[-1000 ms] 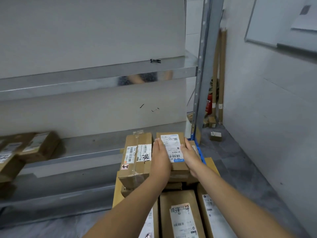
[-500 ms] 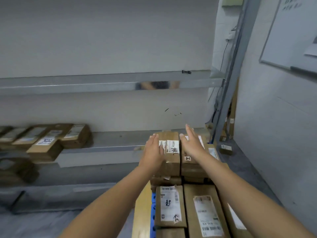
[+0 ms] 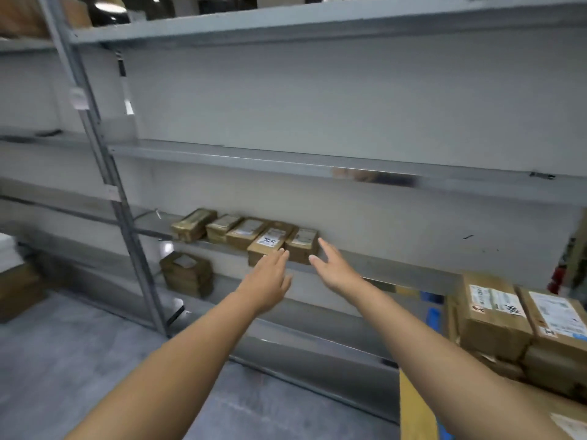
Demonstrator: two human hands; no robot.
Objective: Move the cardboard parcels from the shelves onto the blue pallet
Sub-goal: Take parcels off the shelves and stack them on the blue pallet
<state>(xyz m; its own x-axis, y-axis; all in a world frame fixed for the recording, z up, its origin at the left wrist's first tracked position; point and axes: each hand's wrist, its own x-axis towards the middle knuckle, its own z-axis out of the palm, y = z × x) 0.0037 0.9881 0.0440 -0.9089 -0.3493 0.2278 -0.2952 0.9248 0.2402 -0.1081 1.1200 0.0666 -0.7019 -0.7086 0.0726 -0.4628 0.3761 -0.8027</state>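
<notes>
both your arms reach forward toward the middle shelf (image 3: 397, 273). your left hand (image 3: 270, 277) is palm down with the fingers straight and close together, and its grip holds nothing. its fingertips lie over the lower front of the labelled parcel (image 3: 268, 242), the one with dark handwriting on a white sticker; whether they touch the cardboard cannot be told from this view. your right hand (image 3: 333, 268) is also spread, fingers straight and thumb out to the left, its grip holding nothing. it sits just right of the end parcel (image 3: 303, 244), and that parcel's front shows between your two hands.

the labelled parcel juts forward past the shelf edge, pressed side by side against the end parcel. three more parcels (image 3: 222, 228) run leftward from them in the same row, blurred. on the shelf below, left of your left hand, stands a stack of parcels (image 3: 187, 274). a grey post (image 3: 104, 160) rises at the left. at the far right, well apart from both hands, taped parcels (image 3: 495, 315) are piled up, and patches of the blue pallet (image 3: 433, 314) show beside them.
</notes>
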